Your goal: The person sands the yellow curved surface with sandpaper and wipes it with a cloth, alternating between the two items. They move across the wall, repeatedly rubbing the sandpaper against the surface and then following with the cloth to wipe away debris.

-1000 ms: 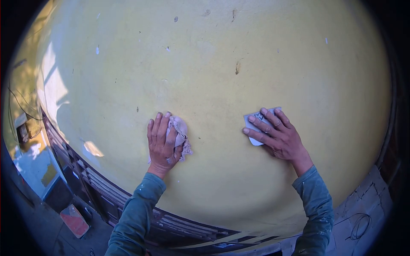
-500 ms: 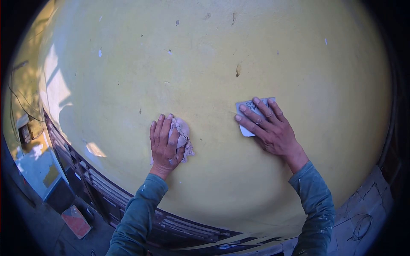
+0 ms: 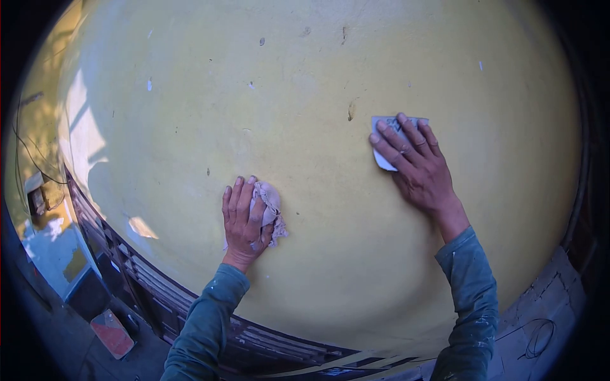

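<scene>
A yellow wall [image 3: 324, 267] with small chips and dark marks fills most of the view. My left hand [image 3: 240, 222] rests against it at lower centre, fingers pointing up, with a crumpled pale pink rag [image 3: 272, 200] held under the thumb and palm. Higher and to the right, my right hand [image 3: 422, 168] presses a folded piece of sandpaper [image 3: 384, 160] flat on the wall. Printed dark lettering shows on the sheet's grey back, partly covered by my fingers. The sandpaper's gritty face is hidden.
Dark slatted metalwork [image 3: 171, 289] runs along the wall's lower left edge. A red and grey block-like object [image 3: 113, 333] lies on the floor at lower left. Thin cable [image 3: 539, 336] coils on the grey paving at lower right. Wires hang by a small box [image 3: 36, 193] at far left.
My right hand has slid up and to the right along the wall with the sandpaper. My left hand and the rag stay at nearly the same spot.
</scene>
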`<state>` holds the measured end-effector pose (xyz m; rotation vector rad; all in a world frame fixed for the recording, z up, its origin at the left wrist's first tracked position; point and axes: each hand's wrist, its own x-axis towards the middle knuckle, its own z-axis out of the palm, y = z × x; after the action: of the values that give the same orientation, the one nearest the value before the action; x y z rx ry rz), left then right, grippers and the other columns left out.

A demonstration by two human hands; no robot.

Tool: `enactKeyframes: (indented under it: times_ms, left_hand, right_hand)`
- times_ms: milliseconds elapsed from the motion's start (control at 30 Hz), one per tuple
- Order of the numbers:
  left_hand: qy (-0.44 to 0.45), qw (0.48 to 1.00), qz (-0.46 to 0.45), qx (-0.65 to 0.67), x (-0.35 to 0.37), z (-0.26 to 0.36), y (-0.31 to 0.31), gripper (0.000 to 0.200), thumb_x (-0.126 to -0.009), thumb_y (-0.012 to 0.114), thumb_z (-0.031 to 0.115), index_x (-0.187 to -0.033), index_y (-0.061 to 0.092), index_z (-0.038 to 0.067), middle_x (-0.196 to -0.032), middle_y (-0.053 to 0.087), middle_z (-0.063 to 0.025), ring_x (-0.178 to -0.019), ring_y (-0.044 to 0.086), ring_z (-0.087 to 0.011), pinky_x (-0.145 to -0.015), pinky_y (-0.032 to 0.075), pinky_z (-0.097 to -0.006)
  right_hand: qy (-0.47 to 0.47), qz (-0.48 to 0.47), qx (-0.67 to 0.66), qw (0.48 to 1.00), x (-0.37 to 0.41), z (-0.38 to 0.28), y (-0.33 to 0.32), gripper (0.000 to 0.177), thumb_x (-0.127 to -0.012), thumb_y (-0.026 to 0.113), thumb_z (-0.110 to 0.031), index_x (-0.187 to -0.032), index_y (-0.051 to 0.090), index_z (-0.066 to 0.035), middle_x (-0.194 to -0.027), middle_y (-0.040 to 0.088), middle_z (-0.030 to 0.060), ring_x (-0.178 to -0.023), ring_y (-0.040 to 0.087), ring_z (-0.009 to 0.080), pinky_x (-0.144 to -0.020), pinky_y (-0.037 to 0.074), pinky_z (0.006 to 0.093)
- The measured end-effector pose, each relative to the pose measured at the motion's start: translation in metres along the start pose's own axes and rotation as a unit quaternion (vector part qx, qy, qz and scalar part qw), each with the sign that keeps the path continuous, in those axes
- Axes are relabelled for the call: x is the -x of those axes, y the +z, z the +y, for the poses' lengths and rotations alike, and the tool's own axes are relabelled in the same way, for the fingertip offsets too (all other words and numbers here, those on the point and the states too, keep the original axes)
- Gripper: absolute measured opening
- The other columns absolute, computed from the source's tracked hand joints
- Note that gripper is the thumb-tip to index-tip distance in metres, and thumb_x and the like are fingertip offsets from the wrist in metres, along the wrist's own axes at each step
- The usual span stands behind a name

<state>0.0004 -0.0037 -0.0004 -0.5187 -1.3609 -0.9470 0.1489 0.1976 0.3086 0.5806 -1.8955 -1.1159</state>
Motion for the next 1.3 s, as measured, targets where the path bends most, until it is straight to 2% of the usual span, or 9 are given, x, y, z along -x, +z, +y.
enactKeyframes:
  times_ms: [67, 267, 367, 533, 633, 800, 867, 1100, 1300]
  left_hand:
    - [0.003, 1.000, -0.001, -0.001, 0.001, 0.000, -0.001, 0.044, -0.099, 0.058, 0.029, -0.138, 0.049, 0.011, -0.150, 0.049, -0.0225, -0.142, 0.044, -0.0458, -0.120, 0.028, -0.0604]
    - [0.007, 1.000, -0.013, -0.006, 0.000, -0.001, -0.002, 0.043, -0.100, 0.056, 0.027, -0.137, 0.047, 0.009, -0.150, 0.048, -0.0248, -0.141, 0.044, -0.0484, -0.118, 0.029, -0.0618]
    - [0.006, 1.000, -0.012, -0.003, -0.001, -0.001, -0.001, 0.042, -0.099, 0.056, 0.026, -0.137, 0.047, 0.009, -0.150, 0.049, -0.0249, -0.141, 0.044, -0.0484, -0.118, 0.029, -0.0617]
    - [0.006, 1.000, 0.002, -0.003, 0.001, -0.003, 0.000, 0.043, -0.099, 0.057, 0.029, -0.137, 0.049, 0.011, -0.150, 0.050, -0.0224, -0.142, 0.044, -0.0453, -0.120, 0.028, -0.0596]
    - [0.008, 1.000, -0.003, -0.003, 0.000, -0.002, 0.000, 0.043, -0.099, 0.057, 0.029, -0.137, 0.049, 0.011, -0.150, 0.050, -0.0221, -0.142, 0.044, -0.0448, -0.120, 0.028, -0.0595]
    - [0.014, 1.000, -0.019, -0.004, -0.002, 0.000, -0.004, 0.039, -0.100, 0.054, 0.024, -0.134, 0.045, 0.007, -0.149, 0.048, -0.0275, -0.139, 0.044, -0.0512, -0.117, 0.030, -0.0640]
    - [0.014, 1.000, -0.019, -0.006, -0.002, -0.001, -0.003, 0.040, -0.100, 0.055, 0.024, -0.134, 0.045, 0.007, -0.149, 0.048, -0.0274, -0.140, 0.044, -0.0511, -0.117, 0.030, -0.0640]
    - [0.002, 1.000, -0.005, 0.003, 0.001, -0.001, 0.000, 0.043, -0.096, 0.059, 0.024, -0.136, 0.050, 0.012, -0.150, 0.050, -0.0216, -0.142, 0.044, -0.0448, -0.119, 0.029, -0.0595]
    - [0.007, 1.000, -0.008, 0.010, 0.000, -0.002, -0.003, 0.043, -0.096, 0.059, 0.026, -0.137, 0.051, 0.013, -0.150, 0.051, -0.0219, -0.142, 0.044, -0.0447, -0.119, 0.029, -0.0597]
  right_hand:
    - [-0.070, -0.045, -0.025, 0.996, 0.001, 0.003, -0.004, 0.056, -0.099, 0.060, -0.022, -0.153, 0.048, -0.028, -0.160, 0.045, -0.0020, -0.151, 0.036, 0.0254, -0.127, 0.024, 0.0448]
    - [0.278, 0.253, 0.024, 0.926, -0.005, 0.209, -0.002, 0.046, -0.108, 0.041, -0.026, -0.153, 0.049, -0.019, -0.158, 0.048, 0.0025, -0.150, 0.037, 0.0313, -0.125, 0.025, 0.0444]
    - [0.303, 0.262, 0.087, 0.912, -0.022, 0.195, 0.010, 0.045, -0.108, 0.042, -0.028, -0.151, 0.051, -0.018, -0.156, 0.050, 0.0045, -0.149, 0.037, 0.0323, -0.124, 0.025, 0.0449]
    - [-0.033, -0.023, -0.053, 0.998, -0.018, -0.055, 0.014, 0.063, -0.096, 0.061, -0.021, -0.156, 0.042, -0.027, -0.163, 0.040, -0.0024, -0.152, 0.034, 0.0258, -0.128, 0.019, 0.0459]
    - [-0.077, -0.044, -0.029, 0.996, -0.020, -0.027, 0.003, 0.063, -0.097, 0.060, -0.021, -0.157, 0.042, -0.027, -0.163, 0.040, -0.0026, -0.152, 0.034, 0.0252, -0.128, 0.020, 0.0441]
    - [0.281, 0.236, 0.025, 0.930, -0.009, 0.168, 0.002, 0.045, -0.109, 0.040, -0.025, -0.153, 0.049, -0.017, -0.160, 0.045, 0.0043, -0.150, 0.037, 0.0301, -0.124, 0.025, 0.0438]
    - [0.277, 0.264, 0.072, 0.921, -0.004, 0.177, 0.014, 0.045, -0.109, 0.042, -0.024, -0.153, 0.048, -0.017, -0.160, 0.045, 0.0059, -0.149, 0.037, 0.0318, -0.124, 0.025, 0.0462]
    - [-0.147, -0.069, -0.143, 0.976, -0.007, -0.097, 0.024, 0.053, -0.101, 0.053, -0.025, -0.153, 0.047, -0.025, -0.162, 0.042, -0.0025, -0.152, 0.034, 0.0206, -0.128, 0.021, 0.0436]
    - [0.181, 0.187, 0.047, 0.964, -0.035, 0.109, -0.008, 0.044, -0.108, 0.043, -0.024, -0.151, 0.051, -0.017, -0.158, 0.047, 0.0049, -0.150, 0.037, 0.0297, -0.125, 0.025, 0.0438]
